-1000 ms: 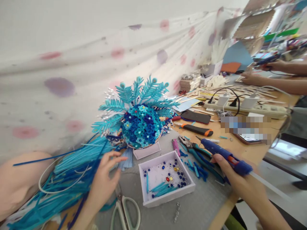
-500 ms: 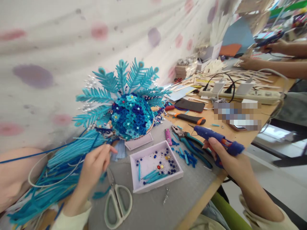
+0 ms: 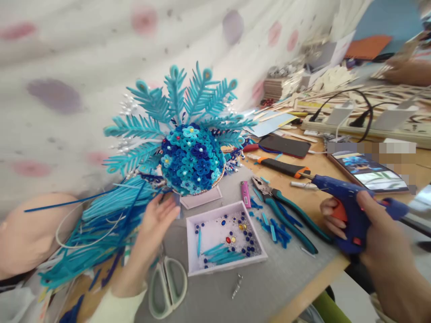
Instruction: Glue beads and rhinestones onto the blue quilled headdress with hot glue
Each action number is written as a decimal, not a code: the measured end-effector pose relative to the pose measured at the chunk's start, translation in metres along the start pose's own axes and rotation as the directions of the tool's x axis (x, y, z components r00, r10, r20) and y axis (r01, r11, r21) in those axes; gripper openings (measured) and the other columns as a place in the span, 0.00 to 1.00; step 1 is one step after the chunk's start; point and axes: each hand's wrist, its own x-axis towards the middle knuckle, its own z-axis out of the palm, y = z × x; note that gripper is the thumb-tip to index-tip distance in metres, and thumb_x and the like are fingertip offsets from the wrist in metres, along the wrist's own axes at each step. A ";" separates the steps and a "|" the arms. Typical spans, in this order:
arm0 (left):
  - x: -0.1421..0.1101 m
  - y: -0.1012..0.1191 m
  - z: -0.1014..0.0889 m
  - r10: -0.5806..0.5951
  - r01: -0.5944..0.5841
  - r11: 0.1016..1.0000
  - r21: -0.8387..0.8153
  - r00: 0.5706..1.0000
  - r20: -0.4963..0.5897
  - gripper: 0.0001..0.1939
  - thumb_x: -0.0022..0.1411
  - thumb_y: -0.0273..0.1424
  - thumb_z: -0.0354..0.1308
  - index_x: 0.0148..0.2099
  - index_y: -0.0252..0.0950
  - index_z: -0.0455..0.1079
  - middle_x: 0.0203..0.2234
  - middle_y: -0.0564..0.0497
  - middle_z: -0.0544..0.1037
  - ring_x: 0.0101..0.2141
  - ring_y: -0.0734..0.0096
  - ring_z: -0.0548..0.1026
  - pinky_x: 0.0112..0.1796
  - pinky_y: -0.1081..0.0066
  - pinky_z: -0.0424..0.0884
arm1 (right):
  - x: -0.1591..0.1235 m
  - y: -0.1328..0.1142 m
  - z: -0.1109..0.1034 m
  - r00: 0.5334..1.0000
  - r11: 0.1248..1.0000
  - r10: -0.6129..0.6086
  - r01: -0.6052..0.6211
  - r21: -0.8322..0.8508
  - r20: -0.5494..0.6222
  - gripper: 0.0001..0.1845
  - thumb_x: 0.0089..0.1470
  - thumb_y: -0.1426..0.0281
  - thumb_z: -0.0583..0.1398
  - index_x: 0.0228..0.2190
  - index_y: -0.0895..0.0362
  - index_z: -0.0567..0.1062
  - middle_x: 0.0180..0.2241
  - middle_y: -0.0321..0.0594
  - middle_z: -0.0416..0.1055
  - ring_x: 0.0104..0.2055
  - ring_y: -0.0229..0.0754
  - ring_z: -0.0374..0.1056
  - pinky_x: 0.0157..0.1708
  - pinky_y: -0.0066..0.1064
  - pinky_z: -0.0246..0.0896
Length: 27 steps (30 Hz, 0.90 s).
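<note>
A blue glue gun [image 3: 353, 202] is gripped in my right hand [image 3: 380, 224], its nozzle pointing left over the table's right side. My left hand [image 3: 160, 220] is open with palm turned up and fingers stretched, below the blue flower-covered headdress [image 3: 193, 161]. Light-blue feather-like sprays fan out behind the flowers. Beneath my left wrist lie scissors [image 3: 166, 287] with pale handles. A shallow white box [image 3: 229, 264] with beads, gems and short blue strips sits between my hands. Pliers [image 3: 289, 215] with teal handles rest left of the glue gun.
Blue pipe cleaners [image 3: 111, 224] are heaped at the left. Behind the pliers are a pink lighter [image 3: 245, 194], an orange-black utility knife [image 3: 281, 167] and a dark phone [image 3: 285, 146]. A power strip [image 3: 387, 125] and another phone [image 3: 370, 170] lie right. A co-worker's hand [image 3: 409, 69] shows far right.
My left hand has turned from curled fingers to an open palm and shifted slightly right. The glue gun in my right hand has moved right in view. The camera view has shifted too.
</note>
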 end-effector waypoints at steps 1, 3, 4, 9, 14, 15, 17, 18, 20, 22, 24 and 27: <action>0.002 0.000 0.011 0.002 -0.002 1.000 -0.015 1.000 -0.006 0.42 0.49 0.38 0.73 0.61 0.36 0.58 0.59 0.32 0.74 0.59 0.50 0.73 0.60 0.52 0.67 | 0.003 0.000 -0.001 1.000 1.000 0.029 -0.029 0.011 0.006 0.28 0.54 0.46 0.61 0.19 0.57 0.76 0.17 0.43 0.63 0.14 0.36 0.55 0.14 0.34 0.43; 0.006 -0.001 0.026 0.023 -0.023 0.999 -0.038 1.000 0.000 0.39 0.49 0.38 0.72 0.59 0.35 0.59 0.55 0.32 0.77 0.58 0.50 0.75 0.59 0.52 0.69 | 0.008 0.003 -0.005 0.997 0.996 0.077 -0.078 0.032 0.028 0.27 0.57 0.48 0.60 0.20 0.56 0.77 0.17 0.44 0.63 0.14 0.36 0.55 0.13 0.34 0.44; 0.008 -0.001 0.030 0.037 -0.037 0.998 -0.049 0.999 0.001 0.39 0.48 0.37 0.72 0.58 0.35 0.60 0.55 0.33 0.78 0.58 0.50 0.75 0.58 0.53 0.69 | 0.011 0.006 -0.007 0.995 0.995 0.091 -0.093 0.045 0.037 0.26 0.57 0.49 0.60 0.20 0.56 0.77 0.17 0.44 0.64 0.14 0.36 0.56 0.13 0.34 0.45; 0.014 -0.007 0.035 0.087 -0.088 0.994 -0.068 0.996 -0.016 0.40 0.47 0.36 0.73 0.59 0.37 0.58 0.56 0.36 0.77 0.60 0.53 0.73 0.60 0.56 0.67 | 0.021 0.017 -0.020 0.990 0.990 0.116 -0.123 0.076 0.082 0.22 0.57 0.51 0.62 0.22 0.55 0.77 0.19 0.44 0.67 0.15 0.37 0.58 0.12 0.33 0.49; 0.026 -0.017 0.027 0.111 -0.112 0.994 -0.016 0.993 -0.040 0.42 0.47 0.39 0.72 0.59 0.33 0.57 0.51 0.32 0.79 0.54 0.49 0.78 0.54 0.54 0.73 | 0.018 0.014 -0.018 0.982 0.988 0.146 -0.150 0.030 0.118 0.22 0.49 0.50 0.67 0.19 0.56 0.76 0.18 0.43 0.66 0.14 0.36 0.58 0.12 0.29 0.53; 0.029 -0.019 0.024 0.124 -0.124 0.992 -0.001 0.991 -0.045 0.42 0.47 0.40 0.71 0.60 0.33 0.57 0.50 0.32 0.80 0.52 0.48 0.79 0.53 0.54 0.74 | 0.016 0.013 -0.015 0.988 0.992 0.119 -0.124 0.039 0.101 0.22 0.45 0.50 0.68 0.19 0.56 0.76 0.17 0.42 0.65 0.13 0.36 0.57 0.11 0.28 0.52; 0.035 -0.024 0.020 0.159 -0.158 0.987 0.031 0.986 -0.045 0.45 0.46 0.41 0.71 0.61 0.33 0.56 0.47 0.34 0.82 0.51 0.48 0.80 0.52 0.53 0.74 | 0.013 0.012 -0.008 0.997 0.997 0.051 -0.055 0.061 0.061 0.21 0.40 0.52 0.70 0.19 0.56 0.75 0.15 0.39 0.63 0.13 0.35 0.54 0.09 0.26 0.48; 0.038 -0.027 0.018 0.180 -0.178 0.983 0.047 0.983 -0.039 0.45 0.47 0.41 0.70 0.62 0.33 0.55 0.46 0.36 0.83 0.51 0.49 0.80 0.52 0.52 0.74 | 0.012 0.012 -0.004 0.999 0.997 0.024 -0.027 0.067 0.046 0.20 0.39 0.53 0.70 0.19 0.57 0.75 0.15 0.39 0.63 0.13 0.34 0.54 0.09 0.25 0.47; 0.043 -0.031 0.015 0.218 -0.216 0.973 0.078 0.976 -0.023 0.45 0.50 0.41 0.68 0.64 0.33 0.53 0.44 0.38 0.83 0.50 0.51 0.80 0.54 0.51 0.72 | 0.011 0.012 0.000 1.000 0.998 -0.009 0.007 0.060 0.023 0.20 0.40 0.53 0.69 0.19 0.57 0.75 0.16 0.40 0.64 0.13 0.34 0.54 0.09 0.25 0.47; 0.049 -0.035 0.013 0.252 -0.250 0.963 0.105 0.967 -0.015 0.44 0.52 0.42 0.66 0.65 0.33 0.52 0.43 0.38 0.84 0.50 0.52 0.80 0.55 0.50 0.71 | 0.012 0.012 0.000 0.999 0.998 -0.037 0.037 0.049 0.006 0.20 0.39 0.53 0.70 0.19 0.57 0.76 0.18 0.41 0.66 0.13 0.34 0.54 0.08 0.25 0.48; 0.056 -0.038 0.011 0.285 -0.282 0.951 0.127 0.958 -0.011 0.43 0.54 0.42 0.64 0.66 0.32 0.51 0.43 0.38 0.84 0.50 0.53 0.80 0.56 0.50 0.70 | 0.013 0.011 -0.002 0.999 0.999 -0.039 0.038 0.037 0.019 0.20 0.37 0.53 0.70 0.19 0.57 0.75 0.17 0.41 0.65 0.13 0.34 0.54 0.08 0.25 0.48; 0.068 -0.041 0.008 0.331 -0.328 0.931 0.162 0.944 0.008 0.41 0.56 0.40 0.61 0.67 0.33 0.50 0.44 0.39 0.83 0.51 0.54 0.80 0.58 0.49 0.68 | 0.014 0.010 -0.004 0.999 1.000 -0.004 0.003 0.013 0.052 0.23 0.35 0.51 0.71 0.17 0.56 0.74 0.15 0.39 0.63 0.12 0.35 0.54 0.08 0.25 0.50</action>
